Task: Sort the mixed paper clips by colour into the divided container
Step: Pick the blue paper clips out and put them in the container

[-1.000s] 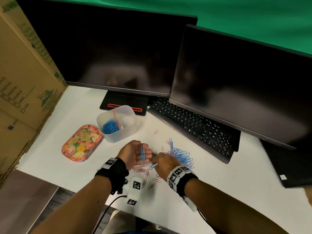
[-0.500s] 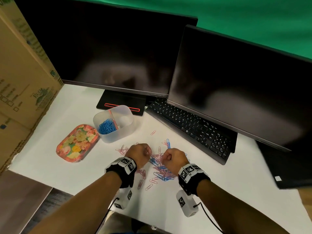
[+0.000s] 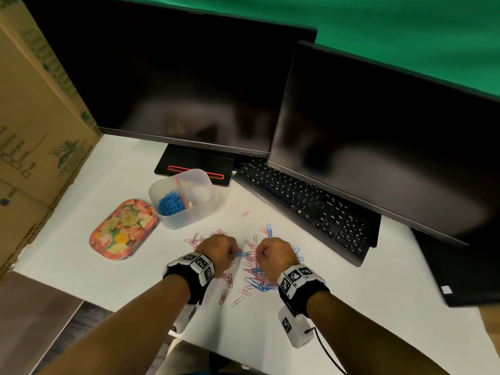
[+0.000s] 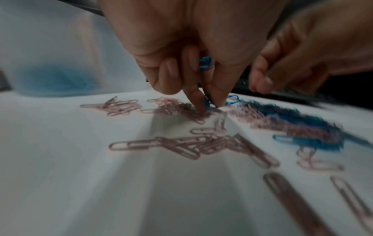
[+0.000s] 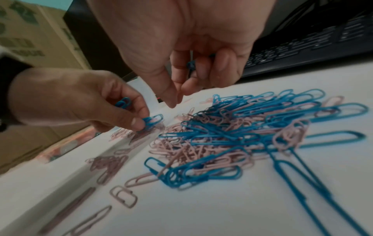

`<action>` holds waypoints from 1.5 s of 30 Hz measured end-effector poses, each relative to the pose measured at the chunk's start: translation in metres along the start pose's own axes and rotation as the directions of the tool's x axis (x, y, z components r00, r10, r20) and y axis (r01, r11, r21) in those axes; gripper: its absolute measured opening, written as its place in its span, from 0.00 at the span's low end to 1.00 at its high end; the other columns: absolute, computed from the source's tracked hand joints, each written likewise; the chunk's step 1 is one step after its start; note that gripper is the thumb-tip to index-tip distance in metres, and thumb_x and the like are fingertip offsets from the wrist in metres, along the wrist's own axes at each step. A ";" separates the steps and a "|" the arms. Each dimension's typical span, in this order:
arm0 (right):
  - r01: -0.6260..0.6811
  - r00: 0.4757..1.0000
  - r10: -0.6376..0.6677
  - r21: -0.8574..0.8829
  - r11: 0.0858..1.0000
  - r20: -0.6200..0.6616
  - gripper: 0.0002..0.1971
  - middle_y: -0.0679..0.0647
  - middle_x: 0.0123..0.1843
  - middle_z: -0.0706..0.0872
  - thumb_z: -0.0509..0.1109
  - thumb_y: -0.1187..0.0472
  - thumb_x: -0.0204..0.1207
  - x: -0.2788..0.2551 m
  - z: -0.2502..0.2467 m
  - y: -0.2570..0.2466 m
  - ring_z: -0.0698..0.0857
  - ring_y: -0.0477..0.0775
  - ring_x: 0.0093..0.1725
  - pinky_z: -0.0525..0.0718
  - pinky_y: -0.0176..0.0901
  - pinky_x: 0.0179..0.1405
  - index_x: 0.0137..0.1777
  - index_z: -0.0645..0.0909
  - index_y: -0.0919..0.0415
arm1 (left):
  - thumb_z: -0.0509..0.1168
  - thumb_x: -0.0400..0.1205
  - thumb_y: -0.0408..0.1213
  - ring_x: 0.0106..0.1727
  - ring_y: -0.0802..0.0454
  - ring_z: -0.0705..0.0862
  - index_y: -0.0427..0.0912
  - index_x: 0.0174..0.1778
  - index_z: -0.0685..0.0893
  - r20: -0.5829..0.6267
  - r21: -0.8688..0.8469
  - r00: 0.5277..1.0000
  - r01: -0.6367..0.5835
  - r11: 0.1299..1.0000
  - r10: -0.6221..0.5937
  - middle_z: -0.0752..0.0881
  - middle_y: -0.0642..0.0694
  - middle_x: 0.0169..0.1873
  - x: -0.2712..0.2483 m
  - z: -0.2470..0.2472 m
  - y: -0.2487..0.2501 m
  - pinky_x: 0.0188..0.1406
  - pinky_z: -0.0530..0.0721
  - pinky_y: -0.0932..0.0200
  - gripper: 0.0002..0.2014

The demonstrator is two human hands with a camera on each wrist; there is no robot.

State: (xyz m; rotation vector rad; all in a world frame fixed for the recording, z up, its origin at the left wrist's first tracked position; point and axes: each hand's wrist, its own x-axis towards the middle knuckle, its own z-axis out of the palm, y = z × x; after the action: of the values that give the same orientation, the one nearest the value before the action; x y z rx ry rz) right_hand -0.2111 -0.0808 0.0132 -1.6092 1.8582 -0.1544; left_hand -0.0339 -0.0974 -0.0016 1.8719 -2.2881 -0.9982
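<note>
The left hand (image 3: 220, 250) pinches blue wire paper clips (image 5: 151, 120) off the mixed blue-and-pink pile (image 3: 257, 269) on the white desk (image 3: 365, 307); the right hand (image 3: 274, 254), curled, holds a few blue ones too. The translucent divided plastic container (image 3: 181, 197) holds blue clips on one side only, so most sorting remains.

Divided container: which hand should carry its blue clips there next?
Left. The left hand already pinches blue clips and lies nearer the divided container, whose left compartment holds blue; the right hand sits farther away.
</note>
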 end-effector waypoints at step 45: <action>0.081 0.990 -0.116 0.365 0.927 0.075 0.06 0.45 0.33 0.86 0.72 0.62 0.74 -0.019 -0.034 -0.030 0.83 0.42 0.30 0.81 0.34 0.33 0.38 0.86 0.51 | 0.46 0.88 0.50 0.46 0.38 0.87 0.32 0.54 0.81 0.412 -0.900 0.892 0.368 -0.234 -0.183 0.87 0.33 0.43 -0.028 -0.004 0.026 0.46 0.87 0.46 0.26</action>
State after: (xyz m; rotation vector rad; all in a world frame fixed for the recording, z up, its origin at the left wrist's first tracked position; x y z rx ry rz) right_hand -0.2044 -0.0812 0.0625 -1.4244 1.5675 -0.4315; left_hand -0.0478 -0.0723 0.0242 1.3155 -0.2009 -2.0503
